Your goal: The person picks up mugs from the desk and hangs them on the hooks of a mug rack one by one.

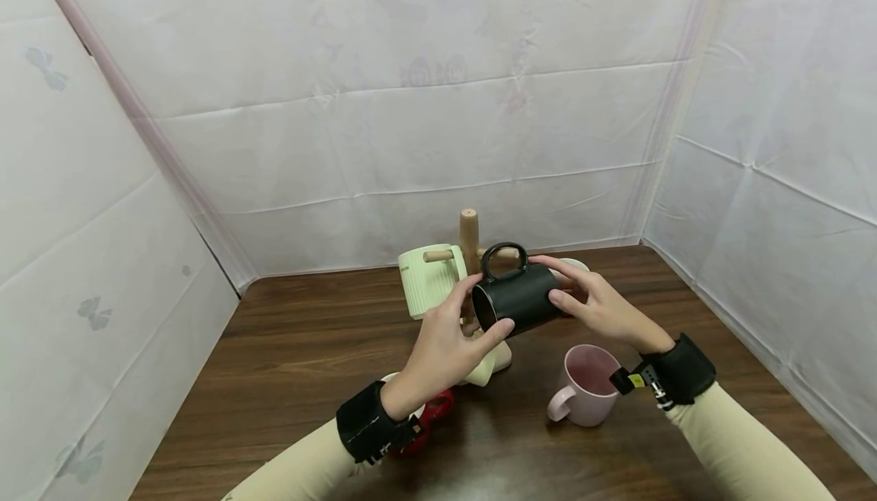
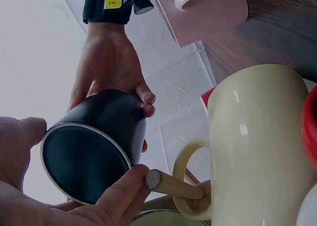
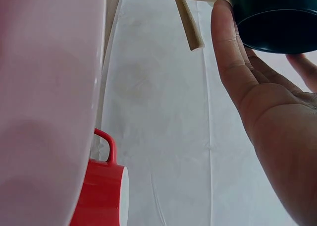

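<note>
A black mug [image 1: 522,301] is held on its side in the air, its handle up and its mouth to the left. My left hand [image 1: 441,345] grips it at the mouth end, thumb in front and fingers behind. At the base end, my right hand [image 1: 610,309] holds it between thumb and fingers. Right behind the mug stands a wooden mug tree [image 1: 469,238] with pegs. A light green ribbed mug [image 1: 428,280] hangs from a left peg. Lower down, a cream mug [image 2: 257,137] has its handle over a peg.
An upright pink mug [image 1: 591,390] stands on the wooden table [image 1: 308,341] below my right wrist. A red mug [image 1: 433,413] is partly hidden under my left wrist. Behind my right hand shows the pale rim of another cup [image 1: 574,264]. White sheeting [image 1: 342,143] encloses the table.
</note>
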`<state>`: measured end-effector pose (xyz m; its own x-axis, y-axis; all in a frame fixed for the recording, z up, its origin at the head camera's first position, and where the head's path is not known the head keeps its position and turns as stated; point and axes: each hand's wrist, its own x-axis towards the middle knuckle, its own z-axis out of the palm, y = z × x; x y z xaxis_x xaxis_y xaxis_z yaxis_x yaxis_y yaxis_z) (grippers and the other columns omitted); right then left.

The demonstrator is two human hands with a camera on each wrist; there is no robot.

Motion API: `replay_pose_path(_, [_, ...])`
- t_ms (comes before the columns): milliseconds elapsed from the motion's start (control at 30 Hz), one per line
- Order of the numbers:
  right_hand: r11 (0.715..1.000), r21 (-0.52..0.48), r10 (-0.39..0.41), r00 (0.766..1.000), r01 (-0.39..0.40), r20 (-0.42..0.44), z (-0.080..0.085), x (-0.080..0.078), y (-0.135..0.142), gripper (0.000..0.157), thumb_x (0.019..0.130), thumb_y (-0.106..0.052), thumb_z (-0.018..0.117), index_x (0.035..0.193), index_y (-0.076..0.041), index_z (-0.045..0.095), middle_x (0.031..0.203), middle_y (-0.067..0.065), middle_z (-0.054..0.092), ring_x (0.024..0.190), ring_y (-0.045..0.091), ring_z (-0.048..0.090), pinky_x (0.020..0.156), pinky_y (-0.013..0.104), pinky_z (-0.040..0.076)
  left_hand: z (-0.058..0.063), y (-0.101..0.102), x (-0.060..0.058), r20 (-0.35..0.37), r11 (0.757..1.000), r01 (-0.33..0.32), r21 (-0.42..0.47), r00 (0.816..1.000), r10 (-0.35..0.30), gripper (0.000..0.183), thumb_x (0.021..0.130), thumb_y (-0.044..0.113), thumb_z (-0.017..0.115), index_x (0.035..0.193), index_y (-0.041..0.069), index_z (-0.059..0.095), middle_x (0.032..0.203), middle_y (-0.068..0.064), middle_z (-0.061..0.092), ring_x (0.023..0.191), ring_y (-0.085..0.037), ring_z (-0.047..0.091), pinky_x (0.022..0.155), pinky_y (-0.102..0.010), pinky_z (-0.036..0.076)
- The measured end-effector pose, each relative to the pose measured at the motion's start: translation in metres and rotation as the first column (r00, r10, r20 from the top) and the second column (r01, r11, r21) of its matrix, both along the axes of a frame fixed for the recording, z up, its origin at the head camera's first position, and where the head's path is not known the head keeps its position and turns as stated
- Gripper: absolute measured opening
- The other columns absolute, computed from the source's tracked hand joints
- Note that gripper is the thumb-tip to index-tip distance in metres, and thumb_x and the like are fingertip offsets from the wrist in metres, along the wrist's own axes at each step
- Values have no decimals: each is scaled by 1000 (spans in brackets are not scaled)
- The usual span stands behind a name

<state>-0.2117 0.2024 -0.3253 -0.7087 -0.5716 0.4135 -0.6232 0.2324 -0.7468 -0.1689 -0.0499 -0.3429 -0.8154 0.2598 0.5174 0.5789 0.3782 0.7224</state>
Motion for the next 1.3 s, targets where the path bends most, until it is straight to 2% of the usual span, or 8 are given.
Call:
replay_pose_path(200, [999,36,-5,999,6,-32,3,-2,-1,48,94,-9,48,142,-12,37,135,10,39,99,21,59,68,39,53,-3,-2,5,18,1000,4,-12,1000,-4,72,85,48,61,144,20,31,114,-2,58,101,-9,56,76,-28,51])
replay_pose_path(400, [1000,27,8,1000,-7,-24,5,-6,-3,49,94,-8,48,141,-13,38,133,9,42,98,23,59,66,42,54,-2,-2,10,6,1000,25,-12,1000,-25,66,92,42,54,147,23,23,125,-5,53,110,-10,52,82,-29,48])
replay_pose_path(633, [1000,9,25,997,-24,-69,4,-10,-5,51,91,-3,51,140,-10,39,132,8,46,103,22,57,71,38,52,-2,-3,14,-30,999,45,-14,999,-45,59,94,31,52,146,24,25,132,-11,48,113,-14,50,85,-29,46])
replay_pose_path(833, [997,-1,75,994,-76,-78,3,-14,-5,51,91,0,48,140,-6,38,130,11,46,102,25,58,69,38,53,-4,-4,17,-38,999,42,-18,998,-42,60,94,30,53,147,24,25,136,-6,45,112,-14,51,86,-29,47])
replay_pose_path(1000, [997,7,77,995,-77,-70,3,-14,-3,51,92,-1,47,141,-10,37,131,11,46,100,25,58,68,37,53,-5,-3,19,-62,999,46,-13,997,-46,61,94,27,54,147,23,25,137,-6,44,112,-15,51,86,-31,47])
replay_pose_path(1100, [997,21,75,995,-74,-69,2,-16,-2,51,92,-2,47,142,-12,36,132,10,46,97,23,59,75,36,51,-4,-2,22,-72,999,45,-20,996,-47,61,94,28,53,147,21,24,140,-6,40,114,-16,50,87,-32,47])
replay_pose_path(1233, [996,30,87,994,-85,-65,1,-19,0,53,93,-2,48,142,-12,34,135,11,44,107,23,55,81,37,50,-4,-1,27,-107,998,23,-64,994,-30,59,95,31,51,147,19,26,143,-6,36,118,-14,46,87,-34,47])
replay_pose_path(1300, [995,30,94,994,-93,-52,0,-21,1,54,93,-1,48,143,-13,33,135,11,44,112,23,52,76,37,52,-4,0,28,-129,996,4,-86,992,-15,58,94,33,51,146,19,29,143,-9,36,120,-13,43,88,-34,47])
